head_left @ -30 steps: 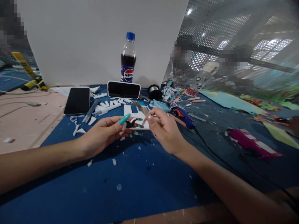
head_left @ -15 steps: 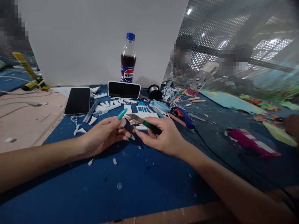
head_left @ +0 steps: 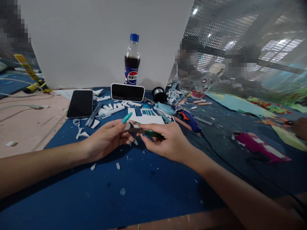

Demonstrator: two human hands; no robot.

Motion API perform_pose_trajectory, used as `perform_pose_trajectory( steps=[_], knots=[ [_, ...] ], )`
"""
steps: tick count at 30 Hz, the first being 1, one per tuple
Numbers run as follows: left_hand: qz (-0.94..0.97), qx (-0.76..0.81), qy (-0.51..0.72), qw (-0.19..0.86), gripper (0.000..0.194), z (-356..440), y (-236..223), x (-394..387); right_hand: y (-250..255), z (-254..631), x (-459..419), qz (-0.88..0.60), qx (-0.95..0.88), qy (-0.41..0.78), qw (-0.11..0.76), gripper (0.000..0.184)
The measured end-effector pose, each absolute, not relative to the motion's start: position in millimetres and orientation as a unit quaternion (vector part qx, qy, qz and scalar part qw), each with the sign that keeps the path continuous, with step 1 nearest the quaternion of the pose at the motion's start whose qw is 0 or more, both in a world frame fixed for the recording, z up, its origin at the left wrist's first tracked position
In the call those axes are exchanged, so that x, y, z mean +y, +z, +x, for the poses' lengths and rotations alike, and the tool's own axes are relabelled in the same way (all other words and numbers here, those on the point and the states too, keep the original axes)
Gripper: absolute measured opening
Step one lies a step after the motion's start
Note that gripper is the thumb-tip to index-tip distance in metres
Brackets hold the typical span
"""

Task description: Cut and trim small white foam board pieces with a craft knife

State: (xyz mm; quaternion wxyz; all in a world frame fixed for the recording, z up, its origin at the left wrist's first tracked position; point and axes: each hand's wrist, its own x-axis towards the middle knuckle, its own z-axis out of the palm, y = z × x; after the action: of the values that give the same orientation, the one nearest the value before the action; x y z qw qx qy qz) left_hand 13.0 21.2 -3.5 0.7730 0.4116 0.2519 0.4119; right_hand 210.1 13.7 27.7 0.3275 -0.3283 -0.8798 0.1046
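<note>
Between the thumb and fingers of my left hand (head_left: 107, 139) is a small piece, pale on its face and dark along its side (head_left: 128, 126). My right hand (head_left: 171, 140) is closed around the green handle of a craft knife (head_left: 152, 134). The knife's blade points left and lies against or just in front of the piece; I cannot tell whether it cuts in. Both hands are above the blue mat (head_left: 134, 210). Behind them, white sheet material (head_left: 151, 119) and a small part with a blue grid (head_left: 147, 112) lie on the mat.
A phone (head_left: 80, 103) lies at left, another (head_left: 128, 92) leans before a cola bottle (head_left: 132, 60). White scraps (head_left: 111, 110) litter the mat. A blue glue gun (head_left: 190, 121) trails a cable on the right, near a magenta object (head_left: 261, 147). Another person's hand (head_left: 301, 127) shows far right.
The knife blade has swung down from above the piece to lie at its edge. My right fingers have straightened along the knife. My left hand has hardly moved.
</note>
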Motion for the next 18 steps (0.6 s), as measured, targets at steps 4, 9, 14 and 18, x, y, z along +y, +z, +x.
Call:
perform_pose_trajectory(
  steps=[4, 9, 14, 18],
  knots=[
    [0.408, 0.279, 0.403, 0.771, 0.024, 13.3, 1.0, 19.7, 27.7, 212.0, 14.4, -0.326, -0.89, 0.086, 0.307, 0.032],
    [0.398, 0.281, 0.407, 0.773, 0.02, 14.2, -2.0, 20.7, 27.6, 211.0, 14.7, -0.349, -0.865, 0.136, 0.334, 0.023],
    [0.392, 0.266, 0.414, 0.777, 0.017, 14.5, -5.8, 21.8, 32.8, 209.3, 13.0, -0.366, -0.837, 0.248, 0.323, 0.013],
    [0.412, 0.274, 0.399, 0.772, 0.018, 13.3, -3.0, 21.0, 32.6, 209.1, 11.0, -0.351, -0.848, 0.247, 0.312, 0.013]
  ],
)
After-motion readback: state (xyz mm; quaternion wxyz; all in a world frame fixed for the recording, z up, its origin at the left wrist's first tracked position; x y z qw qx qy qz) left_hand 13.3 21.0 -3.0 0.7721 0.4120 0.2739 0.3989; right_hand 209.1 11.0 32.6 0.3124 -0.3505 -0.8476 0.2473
